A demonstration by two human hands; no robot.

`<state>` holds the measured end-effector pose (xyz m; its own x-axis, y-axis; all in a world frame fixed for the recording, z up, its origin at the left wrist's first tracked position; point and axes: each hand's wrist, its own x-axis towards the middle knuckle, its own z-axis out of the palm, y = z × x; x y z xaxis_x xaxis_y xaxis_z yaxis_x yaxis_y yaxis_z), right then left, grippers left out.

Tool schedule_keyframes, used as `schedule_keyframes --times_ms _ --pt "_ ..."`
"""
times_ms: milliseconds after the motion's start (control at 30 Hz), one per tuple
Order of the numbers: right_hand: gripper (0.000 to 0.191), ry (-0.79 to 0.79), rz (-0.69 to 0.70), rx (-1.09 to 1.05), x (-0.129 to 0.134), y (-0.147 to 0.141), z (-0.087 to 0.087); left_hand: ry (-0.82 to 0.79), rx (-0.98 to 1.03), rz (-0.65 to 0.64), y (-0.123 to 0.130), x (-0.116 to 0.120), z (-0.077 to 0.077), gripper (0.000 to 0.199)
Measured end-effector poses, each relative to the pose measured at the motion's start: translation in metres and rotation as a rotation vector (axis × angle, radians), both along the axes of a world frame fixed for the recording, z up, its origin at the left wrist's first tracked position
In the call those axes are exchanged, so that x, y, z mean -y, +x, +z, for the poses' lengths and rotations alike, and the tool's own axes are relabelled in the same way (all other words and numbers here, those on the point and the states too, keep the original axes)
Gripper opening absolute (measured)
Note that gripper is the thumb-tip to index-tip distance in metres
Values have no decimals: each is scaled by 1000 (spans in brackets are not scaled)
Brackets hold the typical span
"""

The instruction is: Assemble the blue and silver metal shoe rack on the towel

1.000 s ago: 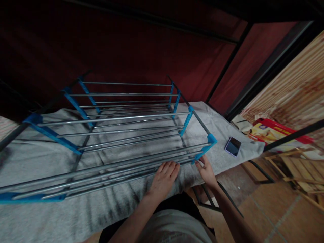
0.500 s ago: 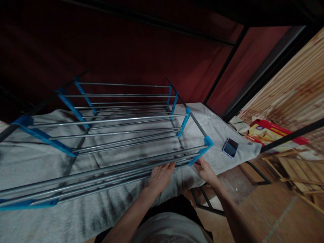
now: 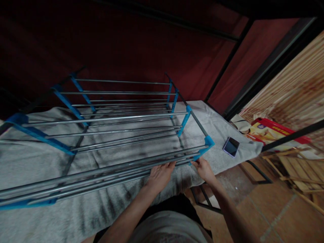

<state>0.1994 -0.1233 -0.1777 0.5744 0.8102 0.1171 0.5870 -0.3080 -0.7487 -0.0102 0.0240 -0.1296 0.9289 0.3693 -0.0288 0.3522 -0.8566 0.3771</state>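
A shoe rack of thin metal tubes lies with its near side toward me, joined by blue plastic brackets and dark side poles. My left hand has its fingers curled over the nearest tubes, left of the near right corner. At that corner is a blue bracket. My right hand pinches around its lower end, where the tubes meet it. The fingertips of both hands are partly hidden by the rack.
Grey cloth covers the table beneath the rack. A phone rests to the right. Beyond the table edge are a red and yellow package and a wooden slatted piece. A dark red wall panel stands behind.
My right hand has shifted slightly left, its fingers now closer around the bracket's lower end. My left hand stays on the tubes. The view has shifted a little.
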Motion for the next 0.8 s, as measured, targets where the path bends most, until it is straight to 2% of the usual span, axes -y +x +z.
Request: schedule_keyframes --times_ms 300,567,800 --pt "18 -7 -13 57 -1 -6 2 -11 67 20 0 0 -10 55" --pt "20 -48 -37 61 -1 -7 -3 -22 63 20 1 1 -3 54" --pt "26 -4 -101 13 -5 -14 -3 47 108 35 1 5 -7 48"
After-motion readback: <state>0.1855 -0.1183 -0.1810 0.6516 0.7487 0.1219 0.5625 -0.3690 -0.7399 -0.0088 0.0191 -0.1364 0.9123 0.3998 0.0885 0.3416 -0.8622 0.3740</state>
